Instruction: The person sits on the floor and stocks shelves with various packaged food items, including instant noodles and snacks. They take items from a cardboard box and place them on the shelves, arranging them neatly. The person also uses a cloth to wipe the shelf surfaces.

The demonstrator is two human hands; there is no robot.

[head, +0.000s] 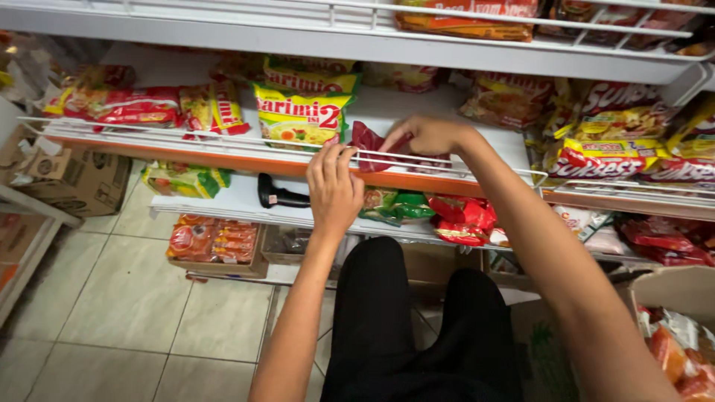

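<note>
The person is crouching or sitting in front of a low shop shelf (447,112), and both bare hands are working at its front edge. The right hand (432,135) is reaching over the white wire rail (186,138) and is pinching a dark red packet (370,143) between thumb and fingertips, fingers closed on its upper corner, probably because that corner is the only part standing clear of the rail. The packet is sitting on the white shelf board just behind the rail, near the middle of the shelf and just right of the yellow-and-green noodle packs (302,119); it is leaning tilted, one end lifted toward the hand. It is looking glossy, creased and soft, a deep red foil or plastic with no clear shape of its own (its far end is hidden behind the hand, so its full outline cannot be told). The left hand (334,190) is resting against the rail, fingers curled over the top wire and gripping it, seemingly to steady the body while the other arm is stretching forward. The rail itself appears to be serving as a lip that is keeping the stacked packs from sliding off. On the shelf below, a black handled tool (279,196) is lying beside green packets (395,205).
</note>
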